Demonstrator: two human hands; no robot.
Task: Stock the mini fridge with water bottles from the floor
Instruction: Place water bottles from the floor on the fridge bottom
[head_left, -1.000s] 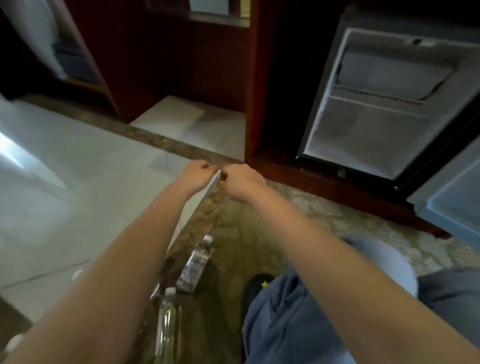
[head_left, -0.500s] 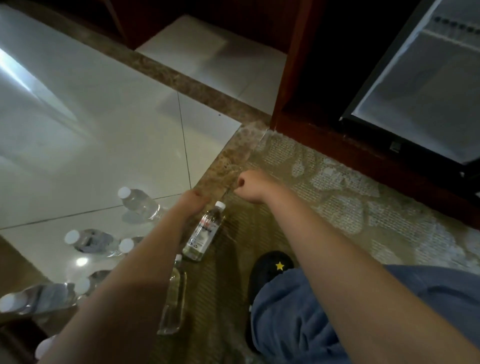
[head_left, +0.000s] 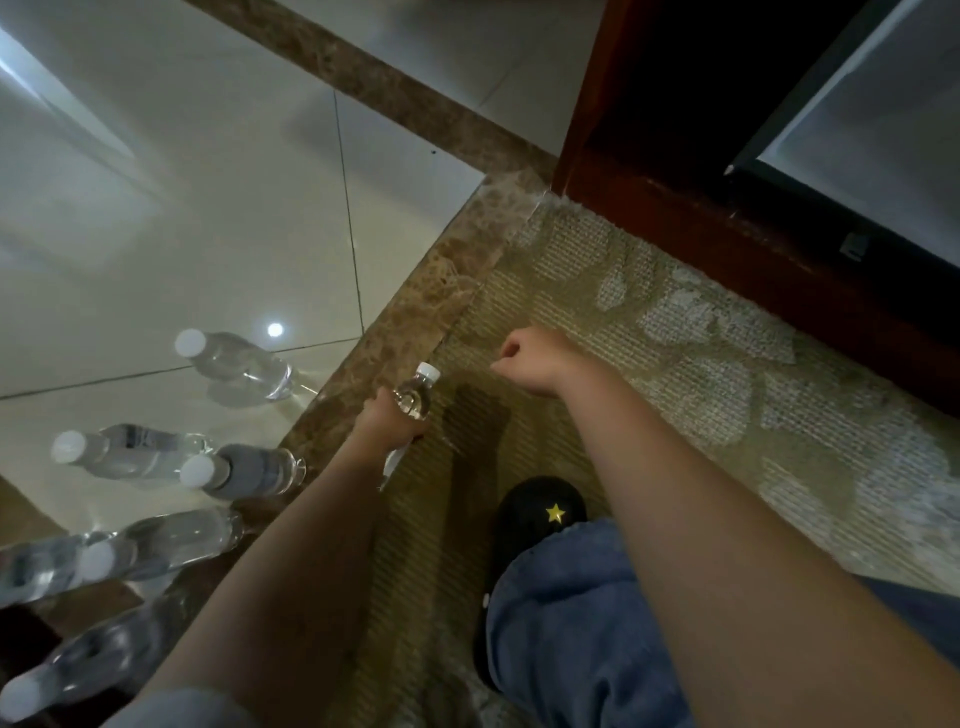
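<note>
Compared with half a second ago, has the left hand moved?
Yes. The left hand was beside the water bottle, over the marble border; now it has shifted right onto the bottle and grips it.

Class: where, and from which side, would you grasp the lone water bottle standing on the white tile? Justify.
Grip the lone bottle round its mid-body, probably from the carpet side: it stands upright and alone, and the round barrel suits wrapped fingers better than the small cap.
</note>
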